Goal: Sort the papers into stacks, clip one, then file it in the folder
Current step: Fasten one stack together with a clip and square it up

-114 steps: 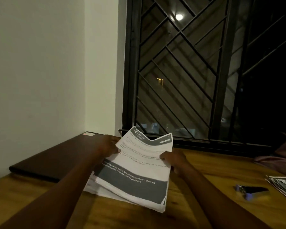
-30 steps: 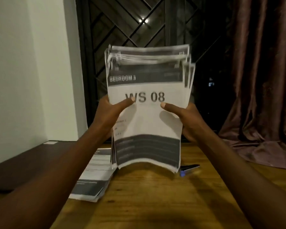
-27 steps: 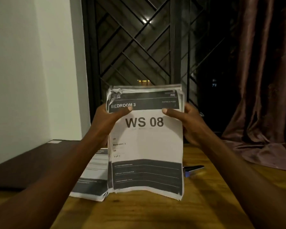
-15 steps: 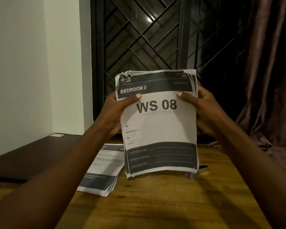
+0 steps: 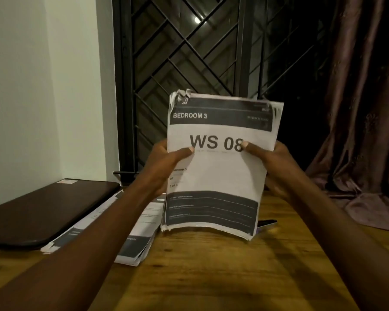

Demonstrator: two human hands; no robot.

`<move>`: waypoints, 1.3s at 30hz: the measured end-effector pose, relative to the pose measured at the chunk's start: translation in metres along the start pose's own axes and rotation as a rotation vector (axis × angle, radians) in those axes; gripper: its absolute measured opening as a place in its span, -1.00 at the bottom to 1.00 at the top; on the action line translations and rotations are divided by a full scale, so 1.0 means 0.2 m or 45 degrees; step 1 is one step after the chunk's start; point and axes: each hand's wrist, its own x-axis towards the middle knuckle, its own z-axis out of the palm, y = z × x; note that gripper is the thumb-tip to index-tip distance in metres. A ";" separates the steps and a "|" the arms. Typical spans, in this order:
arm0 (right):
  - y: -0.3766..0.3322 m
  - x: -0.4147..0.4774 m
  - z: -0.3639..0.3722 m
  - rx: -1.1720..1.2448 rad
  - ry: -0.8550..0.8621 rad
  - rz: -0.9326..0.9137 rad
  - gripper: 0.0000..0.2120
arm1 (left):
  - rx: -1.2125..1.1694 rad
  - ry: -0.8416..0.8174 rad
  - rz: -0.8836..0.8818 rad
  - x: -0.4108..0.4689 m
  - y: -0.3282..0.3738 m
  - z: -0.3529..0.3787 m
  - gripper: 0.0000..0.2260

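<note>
I hold a stack of printed papers (image 5: 220, 176) upright, its bottom edge down on or just above the wooden table (image 5: 211, 277). The top sheet reads "BEDROOM 3" and "WS 08". My left hand (image 5: 164, 167) grips the stack's left edge with the thumb across the front. At the right edge, my right hand (image 5: 272, 162) grips it the same way. A second stack of papers (image 5: 142, 232) lies flat on the table to the left, partly under my left forearm. A dark clip (image 5: 266, 223) peeks out behind the held stack's lower right corner.
A dark brown folder or case (image 5: 43, 209) lies flat at the left by the white wall. Behind the table stands a window with a black metal grille (image 5: 189, 63). A brown curtain (image 5: 364, 131) hangs at the right and pools onto the table.
I set one stack down at the left and lifted another upright. In the last second that stack has gone up and down, and now its bottom edge is low at the table.
</note>
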 end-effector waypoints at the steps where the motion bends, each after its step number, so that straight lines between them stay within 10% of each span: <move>1: -0.01 0.00 -0.01 0.016 -0.036 0.003 -0.76 | -0.002 -0.006 0.020 0.00 0.01 -0.01 -0.81; 16: 0.02 0.03 0.04 0.006 -0.117 0.111 -0.72 | -0.194 -0.011 -0.188 0.01 0.00 -0.09 -0.77; 23: 0.00 0.03 0.05 -0.236 -0.037 0.053 -0.58 | 0.164 -0.111 -0.351 -0.07 -0.13 -0.09 -0.66; 27: -0.25 0.08 -0.03 -1.052 0.006 -0.384 -0.22 | 0.818 -0.171 -0.068 0.02 0.13 -0.05 -0.74; 29: -0.33 0.09 -0.05 -1.380 -0.129 -0.290 -0.36 | 1.139 -0.217 0.105 0.08 0.25 0.01 -0.69; 32: -0.27 0.09 -0.08 -1.085 -0.265 0.013 -0.79 | 1.426 -0.232 0.354 0.14 0.29 0.09 -0.71; 35: -0.10 0.06 -0.16 -0.767 -0.029 -0.013 -0.93 | 1.414 0.190 0.671 0.16 0.12 0.03 -0.62; 39: 0.05 0.01 -0.28 -0.475 0.187 0.099 -0.79 | 0.968 0.478 0.298 0.11 -0.11 -0.17 -0.06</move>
